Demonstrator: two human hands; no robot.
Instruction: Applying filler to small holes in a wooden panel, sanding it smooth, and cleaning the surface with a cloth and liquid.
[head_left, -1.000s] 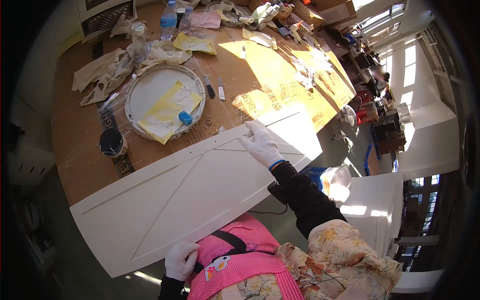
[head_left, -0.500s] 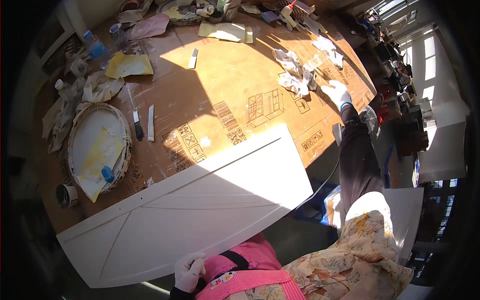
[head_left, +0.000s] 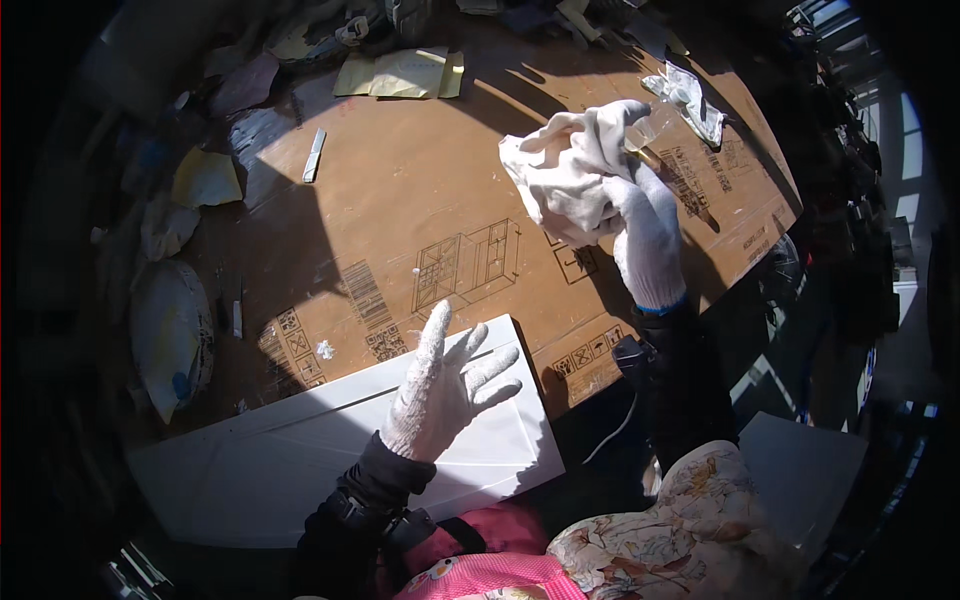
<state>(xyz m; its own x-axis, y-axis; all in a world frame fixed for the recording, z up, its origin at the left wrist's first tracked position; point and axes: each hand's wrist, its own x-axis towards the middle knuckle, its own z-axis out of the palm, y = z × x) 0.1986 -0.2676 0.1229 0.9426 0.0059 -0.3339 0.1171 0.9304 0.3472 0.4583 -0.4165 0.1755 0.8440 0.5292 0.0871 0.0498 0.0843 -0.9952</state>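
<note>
Cloth (head_left: 565,185), judged soft and light, is bunching at two o'clock in the clenched right hand (head_left: 645,225); left hand (head_left: 445,390) is hovering splayed, empty, over the white panel (head_left: 330,450).

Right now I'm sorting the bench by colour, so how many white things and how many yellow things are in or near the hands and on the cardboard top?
White: 3 – cloth held by right hand, door panel under left hand, crumpled rag
Yellow: 2 – folded sheet, paper scrap
Total: 5
</note>
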